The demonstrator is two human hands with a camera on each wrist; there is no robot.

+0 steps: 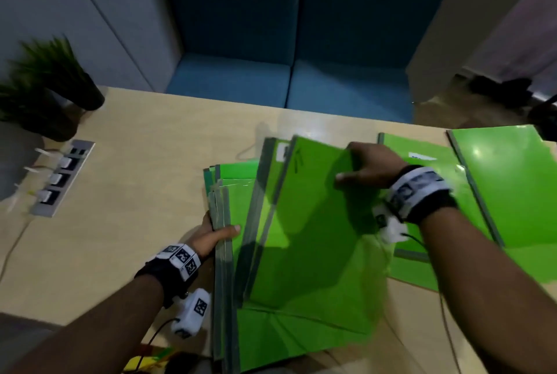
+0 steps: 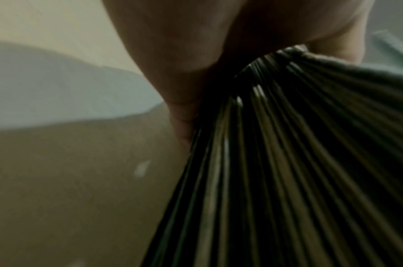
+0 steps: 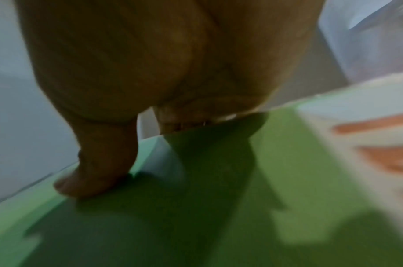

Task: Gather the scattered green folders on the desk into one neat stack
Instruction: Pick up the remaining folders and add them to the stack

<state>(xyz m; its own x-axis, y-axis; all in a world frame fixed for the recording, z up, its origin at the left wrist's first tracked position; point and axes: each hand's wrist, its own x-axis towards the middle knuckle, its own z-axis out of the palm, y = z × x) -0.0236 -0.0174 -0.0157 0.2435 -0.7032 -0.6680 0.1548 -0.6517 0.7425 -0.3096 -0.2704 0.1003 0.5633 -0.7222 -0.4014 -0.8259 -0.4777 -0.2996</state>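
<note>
A loose pile of green folders [image 1: 289, 328] lies in the middle of the wooden desk [image 1: 126, 208]. My left hand [image 1: 215, 232] grips the pile's spine edges [image 2: 275, 162], thumb on top and fingers underneath. My right hand [image 1: 366, 167] holds a green folder [image 1: 304, 223] by its far right edge, thumb on its cover [image 3: 150, 225], tilted above the pile. Two more green folders [image 1: 428, 181] [image 1: 512, 193] lie flat at the right, overlapping each other.
Two dark potted plants [image 1: 51, 87] stand at the desk's far left corner. A power socket strip [image 1: 61, 178] with white plugs is set into the desk at the left. A blue sofa [image 1: 289, 51] is beyond the far edge.
</note>
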